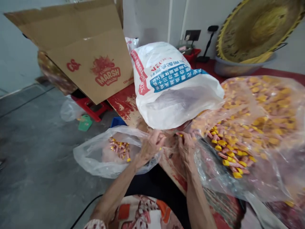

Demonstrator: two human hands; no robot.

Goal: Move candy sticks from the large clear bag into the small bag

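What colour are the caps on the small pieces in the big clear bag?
Yellow caps on pinkish bodies, seen best in the head view.

Ahead blocked: white woven sack with blue and red print (171, 92) sits right over left hand (150, 145) and right hand (187, 145). Right side shut off by big clear plastic bag of yellow-capped pink pieces (250, 127), touching the right hand; left has a small clear plastic bag (95, 156) against the left hand, tilted brown cardboard box (90, 54) behind it. Open room: bare grey floor (30, 165) far left, plus the narrow gap between the hands.
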